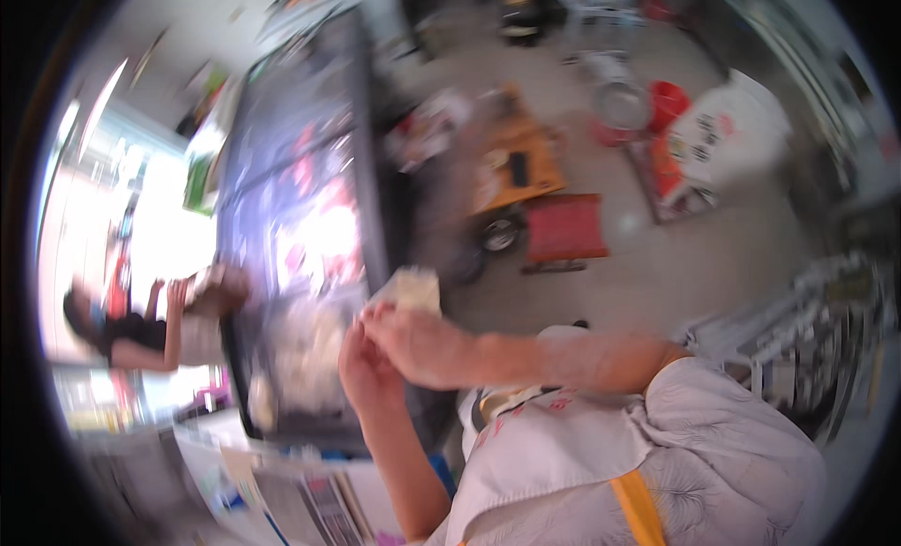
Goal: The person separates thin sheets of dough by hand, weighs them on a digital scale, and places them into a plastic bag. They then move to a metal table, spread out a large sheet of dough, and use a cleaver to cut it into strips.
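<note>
My left hand [371, 366] and my right hand [424, 344] meet at the fingertips in front of my body, both with fingers pinched closed. Just beyond the right hand's knuckles is a pale yellow, block-like packet [419, 288]. Its filmy, see-through side narrows toward the pinched fingers, which seem to hold it there. Blur hides the exact grip and what is inside. Close on the left stands a dark-framed chest freezer [375, 208] with a shiny see-through top. Pinkish packs [310, 250] and pale lumps [314, 354] show through it.
Across the freezer, a person in dark clothes [141, 344] handles a brown box [218, 291]. On the floor are an orange cart-like piece [526, 161], a red stool-like thing [565, 229], a white sack [737, 138] and a metal pot [621, 105]. Racks [798, 344] stand at the right.
</note>
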A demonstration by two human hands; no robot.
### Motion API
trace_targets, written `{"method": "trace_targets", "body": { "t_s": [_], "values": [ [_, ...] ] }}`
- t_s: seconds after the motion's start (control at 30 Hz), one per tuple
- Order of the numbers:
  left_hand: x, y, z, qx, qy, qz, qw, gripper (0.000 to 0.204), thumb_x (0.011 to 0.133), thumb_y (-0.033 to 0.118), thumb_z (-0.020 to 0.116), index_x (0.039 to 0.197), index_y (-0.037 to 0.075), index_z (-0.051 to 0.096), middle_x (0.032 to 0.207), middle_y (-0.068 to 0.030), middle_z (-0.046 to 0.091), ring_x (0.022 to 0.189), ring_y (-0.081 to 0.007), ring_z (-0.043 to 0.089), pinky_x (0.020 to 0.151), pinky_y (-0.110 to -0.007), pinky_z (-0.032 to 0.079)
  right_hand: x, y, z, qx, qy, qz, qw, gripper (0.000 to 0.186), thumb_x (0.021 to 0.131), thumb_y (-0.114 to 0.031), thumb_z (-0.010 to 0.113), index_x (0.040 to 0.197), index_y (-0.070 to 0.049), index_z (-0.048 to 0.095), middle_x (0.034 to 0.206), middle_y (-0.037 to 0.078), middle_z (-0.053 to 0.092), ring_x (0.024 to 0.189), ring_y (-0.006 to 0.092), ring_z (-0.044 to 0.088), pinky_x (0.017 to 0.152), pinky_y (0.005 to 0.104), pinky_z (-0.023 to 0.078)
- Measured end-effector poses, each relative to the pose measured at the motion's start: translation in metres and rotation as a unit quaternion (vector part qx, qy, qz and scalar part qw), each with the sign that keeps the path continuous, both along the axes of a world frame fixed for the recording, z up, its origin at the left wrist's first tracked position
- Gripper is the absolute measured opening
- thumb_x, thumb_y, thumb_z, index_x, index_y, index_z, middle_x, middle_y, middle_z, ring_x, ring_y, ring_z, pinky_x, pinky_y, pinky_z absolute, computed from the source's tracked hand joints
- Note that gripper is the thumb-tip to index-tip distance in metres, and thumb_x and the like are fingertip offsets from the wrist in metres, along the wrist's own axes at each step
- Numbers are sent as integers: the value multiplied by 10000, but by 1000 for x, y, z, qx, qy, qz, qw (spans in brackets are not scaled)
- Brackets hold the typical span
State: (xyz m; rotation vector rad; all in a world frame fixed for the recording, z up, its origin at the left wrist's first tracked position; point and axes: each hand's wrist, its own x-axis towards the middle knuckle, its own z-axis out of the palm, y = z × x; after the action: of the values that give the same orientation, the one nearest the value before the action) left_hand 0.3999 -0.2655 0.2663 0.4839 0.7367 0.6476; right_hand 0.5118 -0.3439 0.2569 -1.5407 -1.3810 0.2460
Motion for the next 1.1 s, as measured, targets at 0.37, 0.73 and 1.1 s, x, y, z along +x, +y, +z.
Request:
{"method": "trace_targets", "body": {
  "t_s": [0.37, 0.73, 1.1],
  "values": [
    [340, -314, -7, 195, 116, -310, 923, 65, 1015, 34, 650, 956, 7, 646, 741, -37, 608, 676, -162, 612, 780, -334, 547, 307, -427, -74, -179, 156, -234, 943, 1057, 750, -166, 922, 1641, -135, 355, 1465, 157, 546, 1437, 369, 448, 1187, 477, 382],
    [692, -634, -14, 393, 34, -709, 585, 174, 988, 154, 721, 946, 13, 628, 725, 8, 555, 671, -72, 484, 618, -275, 418, 560, -808, -168, 49, 655, -273, 703, 807, 1014, -528, 670, 1644, -102, 401, 1521, 95, 580, 1391, 231, 560, 1172, 428, 440],
    [1050, -1035, 6, 302, -115, -861, 392, 215, 1037, 220, 712, 947, 36, 649, 774, 34, 567, 701, -36, 499, 606, -247, 399, 796, -1110, -220, 553, 651, -210, 477, 743, 1127, -641, 296, 1554, -66, 495, 1369, 191, 665, 1205, 350, 688, 1012, 492, 579]
  ]
}}
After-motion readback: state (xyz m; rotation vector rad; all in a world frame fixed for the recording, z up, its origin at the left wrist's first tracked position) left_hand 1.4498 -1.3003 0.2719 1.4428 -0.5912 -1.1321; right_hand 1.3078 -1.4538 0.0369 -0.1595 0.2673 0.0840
